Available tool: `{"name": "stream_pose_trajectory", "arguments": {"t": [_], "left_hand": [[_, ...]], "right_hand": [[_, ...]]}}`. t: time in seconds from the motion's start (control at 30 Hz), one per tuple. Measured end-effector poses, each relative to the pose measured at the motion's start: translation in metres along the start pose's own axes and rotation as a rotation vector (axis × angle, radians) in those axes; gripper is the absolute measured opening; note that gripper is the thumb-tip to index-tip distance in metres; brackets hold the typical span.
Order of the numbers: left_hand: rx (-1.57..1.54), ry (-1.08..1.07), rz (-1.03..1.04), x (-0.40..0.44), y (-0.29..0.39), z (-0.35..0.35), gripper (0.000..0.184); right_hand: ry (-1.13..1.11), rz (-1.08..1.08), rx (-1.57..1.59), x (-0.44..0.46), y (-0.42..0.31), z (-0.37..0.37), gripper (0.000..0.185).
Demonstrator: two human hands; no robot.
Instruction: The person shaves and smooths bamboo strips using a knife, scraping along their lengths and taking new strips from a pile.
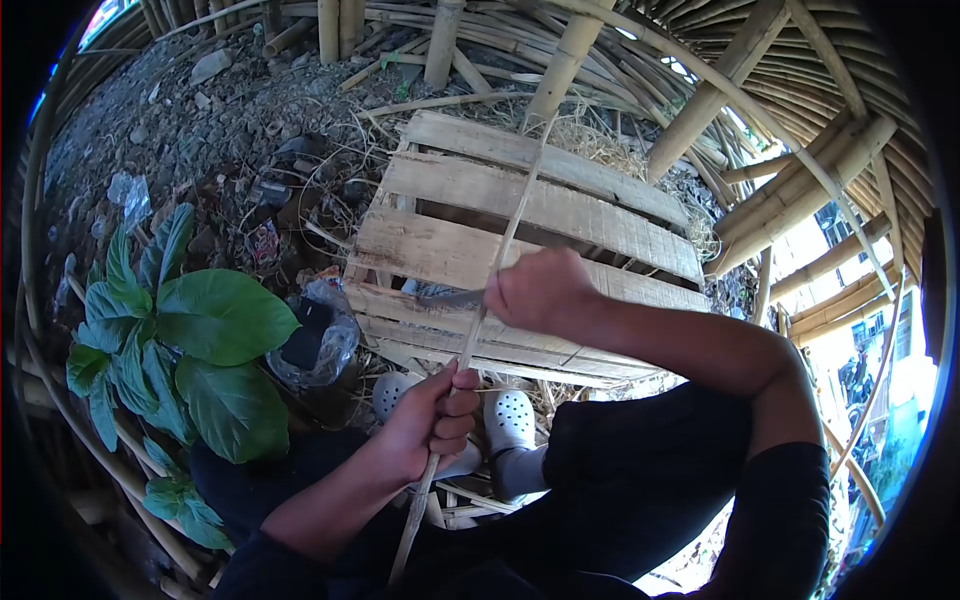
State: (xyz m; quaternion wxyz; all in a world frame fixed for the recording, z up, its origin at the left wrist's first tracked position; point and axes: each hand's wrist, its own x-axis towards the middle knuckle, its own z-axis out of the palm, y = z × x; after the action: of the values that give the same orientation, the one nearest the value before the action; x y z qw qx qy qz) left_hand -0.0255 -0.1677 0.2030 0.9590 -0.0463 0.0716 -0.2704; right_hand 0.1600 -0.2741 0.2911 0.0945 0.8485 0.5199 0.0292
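My left hand (pixel 432 422) is closed around a long, thin bamboo strip (pixel 517 215), which runs from my lap up over a wooden pallet (pixel 430 232). Higher along the strip, my right hand (pixel 541 290) is a closed fist, slightly blurred. A knife (pixel 452 299) sticks out to the left from that fist, its blade crossing the strip. The knife's handle is hidden inside my fingers. Below the left hand, the strip's lower end slants down toward my lap.
A leafy green plant (pixel 222 318) grows at the left beside a clear plastic bag (pixel 338 335) with something dark in it. White clogs (pixel 511 420) are on my feet at the pallet's near edge. Bamboo poles (pixel 572 62) stand behind the pallet, and rubble (pixel 210 115) covers the ground at upper left.
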Motion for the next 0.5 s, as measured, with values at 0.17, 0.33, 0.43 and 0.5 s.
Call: {"name": "stream_pose_trajectory", "arguments": {"t": [0.17,0.33,0.43,0.5], "left_hand": [[0.030,0.050,-0.001,-0.003,0.001,0.002,0.028],[0.219,0.252,0.031,-0.013,0.002,0.038,0.028],[0.357,0.371,0.201,-0.033,0.020,0.052,0.027],[0.380,0.383,0.224,-0.042,0.034,0.053,0.027]], "right_hand": [[-0.022,-0.027,-0.001,-0.004,0.002,0.003,0.045],[-0.107,-0.047,0.012,-0.014,-0.011,-0.020,0.044],[0.142,-0.123,0.238,-0.016,-0.011,-0.022,0.040],[0.199,-0.134,0.254,-0.011,-0.004,-0.024,0.040]]}}
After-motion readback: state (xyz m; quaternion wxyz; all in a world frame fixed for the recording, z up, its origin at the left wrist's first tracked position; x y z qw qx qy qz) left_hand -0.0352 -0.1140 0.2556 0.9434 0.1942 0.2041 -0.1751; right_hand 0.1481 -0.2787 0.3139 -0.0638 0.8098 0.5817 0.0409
